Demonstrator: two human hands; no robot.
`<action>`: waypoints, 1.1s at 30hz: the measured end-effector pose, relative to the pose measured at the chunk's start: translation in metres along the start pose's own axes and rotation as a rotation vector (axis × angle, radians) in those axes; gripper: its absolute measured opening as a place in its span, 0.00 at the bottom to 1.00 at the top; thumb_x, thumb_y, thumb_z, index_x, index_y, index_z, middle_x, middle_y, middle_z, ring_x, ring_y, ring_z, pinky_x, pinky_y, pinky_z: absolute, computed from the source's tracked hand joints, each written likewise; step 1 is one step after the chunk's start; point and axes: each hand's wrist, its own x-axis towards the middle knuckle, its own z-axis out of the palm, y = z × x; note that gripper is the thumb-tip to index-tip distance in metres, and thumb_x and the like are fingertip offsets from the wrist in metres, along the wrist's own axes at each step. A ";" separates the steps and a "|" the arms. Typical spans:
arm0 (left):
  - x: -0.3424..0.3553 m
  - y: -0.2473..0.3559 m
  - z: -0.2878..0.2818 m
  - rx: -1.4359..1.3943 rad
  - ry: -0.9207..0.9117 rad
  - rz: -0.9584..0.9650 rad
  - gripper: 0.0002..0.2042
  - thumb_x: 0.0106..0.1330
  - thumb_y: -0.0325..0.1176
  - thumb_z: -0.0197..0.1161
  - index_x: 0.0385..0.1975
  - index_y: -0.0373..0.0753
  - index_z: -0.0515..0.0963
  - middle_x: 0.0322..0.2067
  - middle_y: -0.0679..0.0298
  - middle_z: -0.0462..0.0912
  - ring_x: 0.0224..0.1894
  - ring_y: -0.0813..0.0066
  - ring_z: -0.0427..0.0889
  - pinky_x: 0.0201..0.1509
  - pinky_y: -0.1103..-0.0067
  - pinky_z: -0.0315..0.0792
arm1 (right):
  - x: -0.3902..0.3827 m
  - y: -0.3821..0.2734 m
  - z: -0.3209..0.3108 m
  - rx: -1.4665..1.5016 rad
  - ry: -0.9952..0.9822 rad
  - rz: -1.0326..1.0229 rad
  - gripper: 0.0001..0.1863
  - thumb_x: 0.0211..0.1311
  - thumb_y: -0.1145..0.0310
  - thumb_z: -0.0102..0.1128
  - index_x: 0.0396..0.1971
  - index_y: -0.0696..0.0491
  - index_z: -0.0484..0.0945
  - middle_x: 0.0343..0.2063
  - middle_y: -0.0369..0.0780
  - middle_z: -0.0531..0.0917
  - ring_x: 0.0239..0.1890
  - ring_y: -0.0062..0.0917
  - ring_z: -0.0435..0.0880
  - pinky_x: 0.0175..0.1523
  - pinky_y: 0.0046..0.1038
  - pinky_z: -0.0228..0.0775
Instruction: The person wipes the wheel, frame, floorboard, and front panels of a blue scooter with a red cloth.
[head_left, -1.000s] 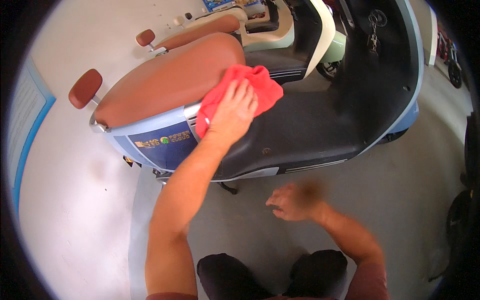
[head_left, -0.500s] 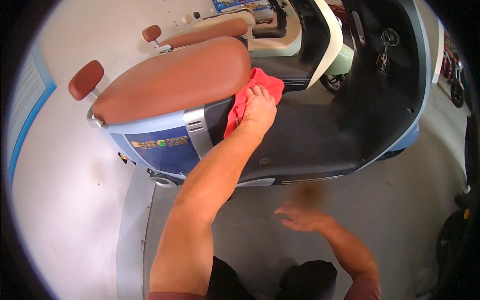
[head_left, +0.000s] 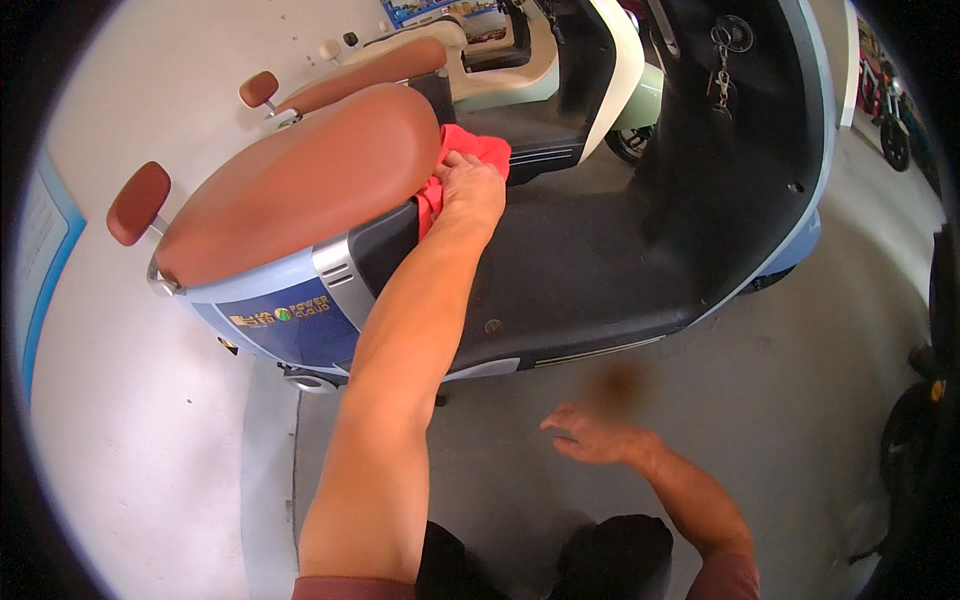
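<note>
Bunched under my left hand (head_left: 472, 188) is a red cloth (head_left: 482, 148), pressed against the black panel just below the front end of a scooter's brown seat (head_left: 310, 180). The fingers are closed on the cloth, and part of it spreads past them on both sides. The scooter has light blue bodywork (head_left: 270, 280) and a black footboard (head_left: 590, 240). Lower down, my right hand (head_left: 592, 437) hangs over the grey floor on the near side of the scooter. It holds nothing, and its fingers are loosely bent and apart.
A second scooter, cream and pale green (head_left: 500, 82), stands close behind the blue one. Keys on a ring (head_left: 722, 75) hang at the front shield. A white wall (head_left: 110, 350) rises at the left. Dark vehicle parts (head_left: 910, 430) show at the right edge.
The view has shifted, so the scooter sits farther left in the picture. Against the panel, my left hand and the cloth have slid a little toward the far side. My right hand has barely moved.
</note>
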 end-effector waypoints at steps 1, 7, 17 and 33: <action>-0.005 0.000 -0.002 0.040 -0.026 0.020 0.19 0.71 0.36 0.58 0.58 0.37 0.79 0.60 0.44 0.77 0.61 0.40 0.73 0.59 0.43 0.71 | 0.000 0.005 0.003 -0.004 -0.002 0.001 0.21 0.67 0.65 0.63 0.58 0.54 0.81 0.53 0.48 0.83 0.55 0.43 0.84 0.61 0.44 0.77; -0.059 -0.012 0.012 0.256 0.220 0.196 0.16 0.72 0.37 0.55 0.54 0.38 0.81 0.56 0.46 0.81 0.59 0.43 0.76 0.56 0.43 0.71 | 0.008 -0.034 -0.012 -0.021 0.040 -0.087 0.20 0.66 0.67 0.64 0.57 0.55 0.80 0.51 0.48 0.83 0.53 0.44 0.84 0.59 0.44 0.77; -0.123 -0.058 0.008 0.122 0.426 0.574 0.09 0.64 0.32 0.59 0.40 0.37 0.79 0.46 0.53 0.82 0.57 0.51 0.77 0.74 0.50 0.58 | 0.019 -0.057 -0.031 0.070 0.318 -0.163 0.22 0.62 0.71 0.65 0.56 0.60 0.80 0.52 0.52 0.82 0.53 0.47 0.84 0.61 0.42 0.76; -0.228 0.026 0.145 -0.902 0.326 0.146 0.20 0.64 0.27 0.64 0.57 0.35 0.75 0.51 0.47 0.82 0.57 0.42 0.77 0.60 0.54 0.70 | -0.020 -0.024 0.018 0.105 0.273 -0.007 0.24 0.60 0.69 0.64 0.57 0.57 0.78 0.50 0.52 0.82 0.52 0.47 0.84 0.58 0.44 0.76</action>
